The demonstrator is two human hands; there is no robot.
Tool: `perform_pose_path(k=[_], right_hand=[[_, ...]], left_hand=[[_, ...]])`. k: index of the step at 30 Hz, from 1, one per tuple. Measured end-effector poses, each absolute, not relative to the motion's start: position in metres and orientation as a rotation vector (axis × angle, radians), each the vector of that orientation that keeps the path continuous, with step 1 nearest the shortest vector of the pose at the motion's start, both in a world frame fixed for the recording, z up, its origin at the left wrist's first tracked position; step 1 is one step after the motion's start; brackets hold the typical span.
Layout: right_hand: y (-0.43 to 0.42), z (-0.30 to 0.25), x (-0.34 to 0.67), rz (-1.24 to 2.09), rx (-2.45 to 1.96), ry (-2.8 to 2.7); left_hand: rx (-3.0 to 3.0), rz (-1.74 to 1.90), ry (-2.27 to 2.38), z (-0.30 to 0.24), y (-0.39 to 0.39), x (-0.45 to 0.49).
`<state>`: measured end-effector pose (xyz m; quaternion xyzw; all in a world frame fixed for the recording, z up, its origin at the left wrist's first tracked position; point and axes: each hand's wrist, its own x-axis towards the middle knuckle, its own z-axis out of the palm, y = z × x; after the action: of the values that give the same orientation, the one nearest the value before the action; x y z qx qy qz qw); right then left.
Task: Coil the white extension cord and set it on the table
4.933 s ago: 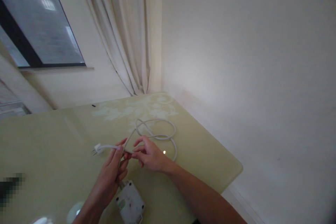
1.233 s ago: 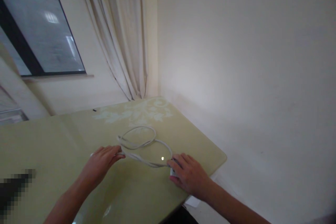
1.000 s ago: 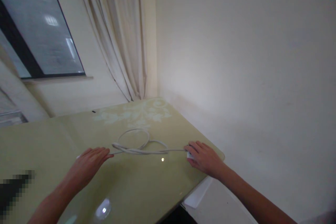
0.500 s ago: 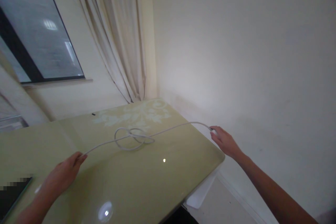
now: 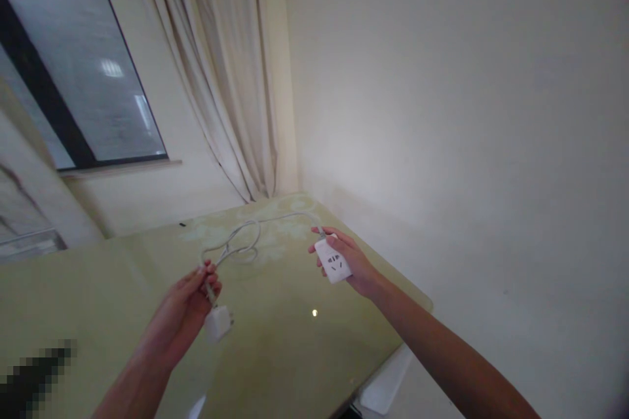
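Observation:
A white power strip (image 5: 333, 260), its socket face turned toward me, lies in my right hand (image 5: 351, 255) with the thumb over its top end. From that end a white cable (image 5: 286, 216) runs left into loose loops at the far part of the table. My left hand (image 5: 189, 301) pinches the cable near its other end. Below those fingers hangs the white plug (image 5: 219, 323), its prongs pointing right. Whether the loops touch the tabletop I cannot tell.
Both hands are above a glossy, yellow-green table (image 5: 275, 366) with a pale floral pattern. A small black object (image 5: 182, 224) lies near its far edge. At the lower left is a dark, pixelated shape (image 5: 34, 376). A wall (image 5: 466, 144) borders the right side; a curtain (image 5: 221, 78) hangs behind.
My hands have come closer together, the right moving left and the left moving right. The stretched cable has gone slack, and the socket face and plug are now visible.

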<state>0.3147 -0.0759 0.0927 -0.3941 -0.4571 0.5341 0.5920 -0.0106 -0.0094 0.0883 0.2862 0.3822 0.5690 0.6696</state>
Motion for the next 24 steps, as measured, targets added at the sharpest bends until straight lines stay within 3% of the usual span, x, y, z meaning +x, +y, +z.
perform_pose_path(k=[4, 17, 21, 24], right_hand=[[-0.062, 0.09, 0.297, 1.22, -0.951, -1.093], [0.004, 0.001, 0.243, 1.234, -1.421, -1.028], [0.009, -0.008, 0.234, 1.205, -1.467, -1.141], [0.011, -0.012, 0.23, 1.189, -1.501, -1.106]], left_hand=[[1.024, 1.193, 1.015, 0.077, -0.013, 0.002], [1.532, 1.119, 1.346, 0.009, 0.028, 0.046], [2.165, 1.229, 1.742, 0.018, 0.033, 0.042], [2.258, 1.148, 2.095, 0.026, 0.055, 0.031]])
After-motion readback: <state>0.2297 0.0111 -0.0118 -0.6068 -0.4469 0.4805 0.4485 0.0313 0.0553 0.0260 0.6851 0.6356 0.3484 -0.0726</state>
